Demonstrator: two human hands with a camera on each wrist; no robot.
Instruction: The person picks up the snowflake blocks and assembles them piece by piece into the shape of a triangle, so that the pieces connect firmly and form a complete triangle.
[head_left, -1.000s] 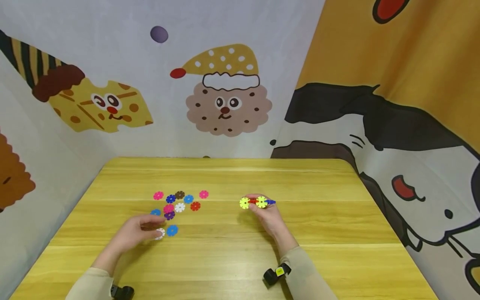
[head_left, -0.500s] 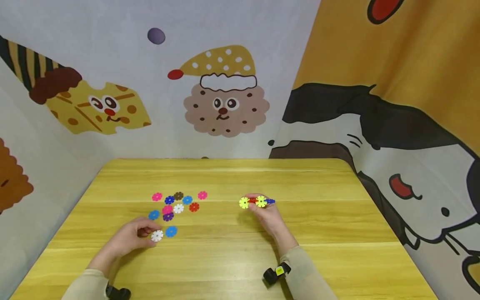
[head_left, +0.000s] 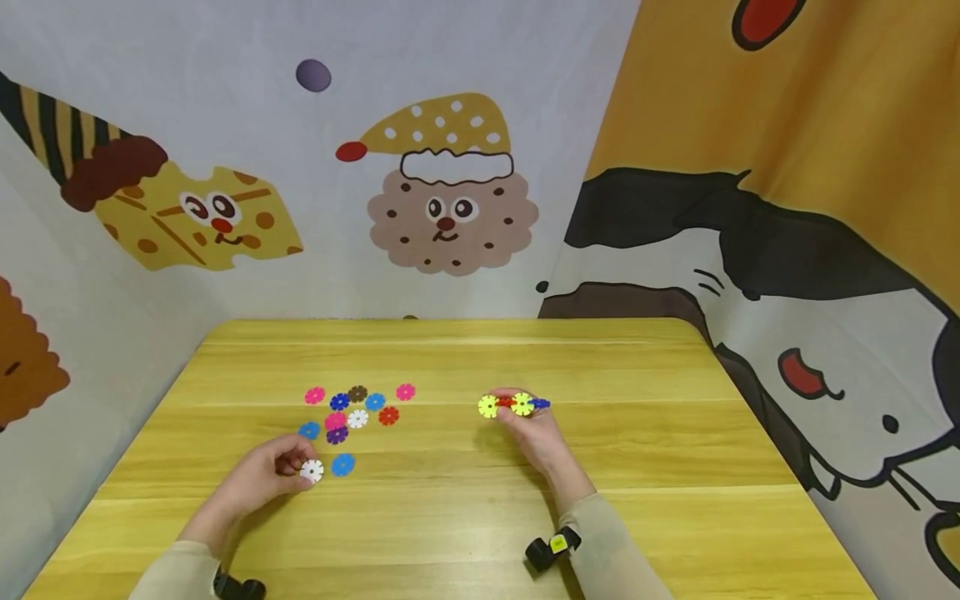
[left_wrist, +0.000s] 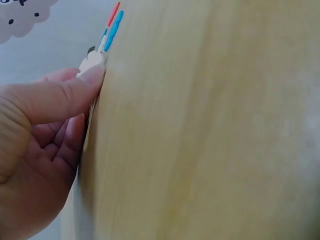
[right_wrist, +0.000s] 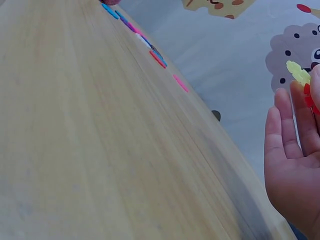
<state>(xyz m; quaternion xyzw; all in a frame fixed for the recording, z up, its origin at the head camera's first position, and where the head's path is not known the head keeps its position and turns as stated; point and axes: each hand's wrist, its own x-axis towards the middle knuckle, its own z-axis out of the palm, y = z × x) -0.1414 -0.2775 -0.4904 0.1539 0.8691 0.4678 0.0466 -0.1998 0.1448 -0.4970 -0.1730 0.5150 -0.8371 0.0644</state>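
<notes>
In the head view my left hand (head_left: 262,473) pinches a white notched plastic disc (head_left: 312,472) between thumb and fingers at the left of the table. The left wrist view shows the thumb across that disc (left_wrist: 93,61). My right hand (head_left: 534,432) holds a chain of joined discs: yellow (head_left: 489,407), red (head_left: 506,402), yellow, and a blue one (head_left: 540,404) at the right end. Part of this chain is cut off in the right wrist view, where a yellow disc (right_wrist: 298,73) shows. A light blue disc (head_left: 342,465) lies just right of my left hand.
Several loose discs lie beyond my left hand, among them a purple one (head_left: 337,435), another white one (head_left: 357,419), a brown one (head_left: 357,393), a red one (head_left: 388,416) and a pink one (head_left: 406,392). The wooden table (head_left: 600,358) meets a cartoon-printed curtain (head_left: 465,292).
My left hand has drawn back slightly to the left with the white disc, now more fully in sight. The right hand keeps its place with the chain. The head view has shifted a little.
</notes>
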